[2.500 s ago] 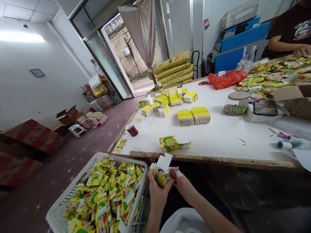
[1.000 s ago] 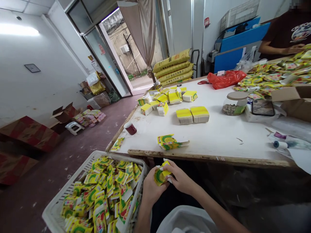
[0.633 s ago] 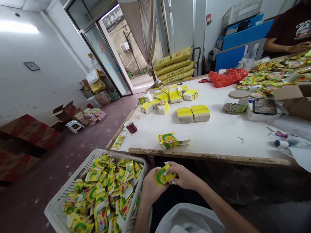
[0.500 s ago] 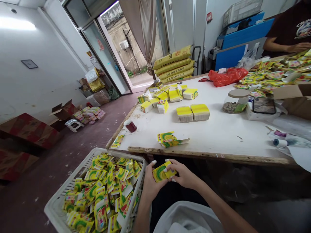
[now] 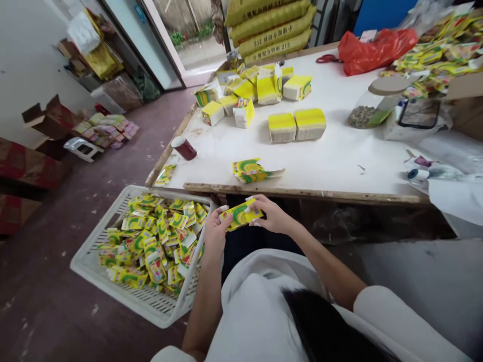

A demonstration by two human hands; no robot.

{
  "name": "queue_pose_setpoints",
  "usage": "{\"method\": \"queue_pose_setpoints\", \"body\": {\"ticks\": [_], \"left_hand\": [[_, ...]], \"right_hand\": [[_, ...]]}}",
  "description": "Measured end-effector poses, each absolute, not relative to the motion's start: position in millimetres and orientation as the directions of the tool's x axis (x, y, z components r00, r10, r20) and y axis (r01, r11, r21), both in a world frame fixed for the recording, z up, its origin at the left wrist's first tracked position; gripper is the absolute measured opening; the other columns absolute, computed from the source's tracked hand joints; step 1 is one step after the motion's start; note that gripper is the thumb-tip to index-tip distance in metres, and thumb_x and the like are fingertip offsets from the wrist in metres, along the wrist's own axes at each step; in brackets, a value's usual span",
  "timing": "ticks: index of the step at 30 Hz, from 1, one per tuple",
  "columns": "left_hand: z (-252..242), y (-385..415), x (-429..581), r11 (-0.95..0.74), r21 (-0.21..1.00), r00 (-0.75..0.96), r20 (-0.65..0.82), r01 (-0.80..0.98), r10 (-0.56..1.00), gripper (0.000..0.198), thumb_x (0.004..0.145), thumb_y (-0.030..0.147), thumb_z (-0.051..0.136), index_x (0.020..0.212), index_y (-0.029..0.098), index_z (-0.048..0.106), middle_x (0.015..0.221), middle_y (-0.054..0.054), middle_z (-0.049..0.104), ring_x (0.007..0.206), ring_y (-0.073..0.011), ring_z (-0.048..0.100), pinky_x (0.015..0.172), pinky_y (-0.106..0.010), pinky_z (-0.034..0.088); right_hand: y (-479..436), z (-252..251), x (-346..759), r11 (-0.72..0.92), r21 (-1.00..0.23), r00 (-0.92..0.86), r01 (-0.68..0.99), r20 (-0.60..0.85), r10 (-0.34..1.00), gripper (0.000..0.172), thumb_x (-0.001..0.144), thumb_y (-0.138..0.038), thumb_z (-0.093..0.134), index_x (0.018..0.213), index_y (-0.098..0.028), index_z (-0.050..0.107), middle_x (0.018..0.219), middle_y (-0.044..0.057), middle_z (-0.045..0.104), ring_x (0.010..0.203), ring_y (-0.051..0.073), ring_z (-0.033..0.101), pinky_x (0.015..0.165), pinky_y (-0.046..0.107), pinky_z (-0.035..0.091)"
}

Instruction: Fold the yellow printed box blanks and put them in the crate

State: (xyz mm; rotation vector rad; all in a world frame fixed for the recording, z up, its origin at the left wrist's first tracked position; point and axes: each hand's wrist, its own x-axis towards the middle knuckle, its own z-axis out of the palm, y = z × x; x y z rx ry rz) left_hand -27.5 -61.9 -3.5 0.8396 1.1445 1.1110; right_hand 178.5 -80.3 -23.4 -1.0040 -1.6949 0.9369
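A small yellow and green carton (image 5: 240, 214) is held between both my hands, just below the front edge of the white table (image 5: 339, 161). My left hand (image 5: 214, 231) grips its left end with fingers closed round it. My right hand (image 5: 268, 216) pinches its right end. To my left a white plastic basket (image 5: 98, 274) holds several cartons of the same kind. A few flat cartons (image 5: 251, 170) lie on the table just beyond my hands.
Stacks of flat yellow cartons (image 5: 296, 124) and bundles (image 5: 241, 95) sit further back on the table. A dark red cup (image 5: 184, 149), a lidded jar (image 5: 372, 103), a red bag (image 5: 372, 44) and a phone (image 5: 420, 111) are also there. Yellow sacks (image 5: 269, 22) lie by the door.
The carton's open flap has been closed and the carton turned lengthwise between my hands. My view has tilted down, so the basket and table edge now sit higher in the frame.
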Motion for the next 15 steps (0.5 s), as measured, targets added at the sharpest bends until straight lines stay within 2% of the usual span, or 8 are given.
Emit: {"method": "queue_pose_setpoints", "body": {"ticks": [3,5,7,9,12,13,14,15], "left_hand": [[-3.7,-62.8,-22.8,0.256,0.944,0.058,-0.25,-0.206,0.967,0.063,0.055,0.043,0.093,0.104,0.015,0.065,0.077,-0.001,0.073,0.069,-0.0169,0.072,0.069,-0.029,0.058],[-4.6,-64.4,-21.6,0.233,0.952,0.049,-0.228,-0.196,0.972,0.061,0.059,0.043,0.092,0.106,0.015,0.065,0.08,-0.002,0.074,0.072,-0.0176,0.073,0.071,-0.029,0.058],[-5.9,-67.3,-20.0,0.217,0.955,0.037,-0.214,-0.2,0.976,0.06,0.061,0.043,0.091,0.108,0.015,0.065,0.082,-0.002,0.074,0.074,-0.0179,0.073,0.073,-0.03,0.058],[-8.2,-71.7,-15.9,0.229,0.947,0.049,-0.223,-0.225,0.974,0.06,0.061,0.043,0.091,0.107,0.015,0.064,0.082,-0.002,0.074,0.074,-0.018,0.073,0.074,-0.031,0.058],[-12.8,-78.7,-6.6,0.267,0.93,0.102,-0.249,-0.253,0.963,0.06,0.061,0.042,0.091,0.107,0.016,0.062,0.086,-0.003,0.074,0.075,-0.0174,0.072,0.077,-0.032,0.058],[-13.9,-79.8,-5.2,0.275,0.929,0.119,-0.253,-0.248,0.96,0.061,0.061,0.041,0.091,0.108,0.017,0.062,0.088,-0.003,0.074,0.077,-0.0173,0.072,0.078,-0.032,0.058],[-14.4,-79.4,-6.0,0.271,0.933,0.12,-0.249,-0.235,0.961,0.061,0.061,0.041,0.09,0.11,0.017,0.061,0.089,-0.004,0.074,0.079,-0.0174,0.072,0.08,-0.032,0.058],[-13.9,-77.2,-10.0,0.249,0.946,0.1,-0.233,-0.209,0.967,0.062,0.062,0.041,0.09,0.111,0.017,0.061,0.09,-0.004,0.073,0.08,-0.0175,0.071,0.081,-0.032,0.057]], "right_hand": [[-81.1,-26.5,170.9,0.316,-0.946,-0.124,0.077,0.306,0.944,0.061,0.082,-0.028,0.07,0.137,-0.023,0.044,0.135,0.015,0.052,0.119,0.027,0.058,0.099,0.044,0.052],[-81.6,-29.1,166.0,0.319,-0.945,-0.102,0.066,0.312,0.945,0.064,0.085,-0.029,0.067,0.141,-0.022,0.037,0.141,0.016,0.047,0.127,0.028,0.053,0.102,0.044,0.05],[-81.7,-30.6,162.8,0.345,-0.934,-0.095,0.093,0.337,0.937,0.062,0.084,-0.031,0.067,0.139,-0.021,0.039,0.141,0.017,0.048,0.128,0.029,0.053,0.102,0.044,0.05],[-81.2,-30.5,160.2,0.367,-0.922,-0.025,0.124,0.366,0.93,0.053,0.084,-0.032,0.068,0.131,-0.021,0.046,0.13,0.015,0.055,0.116,0.027,0.059,0.096,0.042,0.052],[-79.2,-28.1,154.6,0.39,-0.892,0.183,0.228,0.433,0.882,0.011,0.087,-0.028,0.061,0.096,-0.022,0.057,0.099,0.007,0.061,0.092,0.022,0.062,0.085,0.038,0.053],[-77.9,-26.9,152.6,0.395,-0.879,0.217,0.269,0.455,0.864,0.006,0.088,-0.026,0.059,0.086,-0.022,0.055,0.091,0.005,0.06,0.087,0.022,0.061,0.082,0.037,0.053],[-76.0,-25.4,151.1,0.4,-0.865,0.213,0.303,0.471,0.856,0.008,0.088,-0.026,0.058,0.082,-0.023,0.055,0.088,0.005,0.058,0.085,0.021,0.06,0.081,0.037,0.053],[-73.1,-23.4,150.6,0.407,-0.854,0.178,0.326,0.478,0.86,0.007,0.087,-0.028,0.061,0.086,-0.022,0.057,0.09,0.005,0.058,0.085,0.022,0.06,0.08,0.037,0.053]]}}
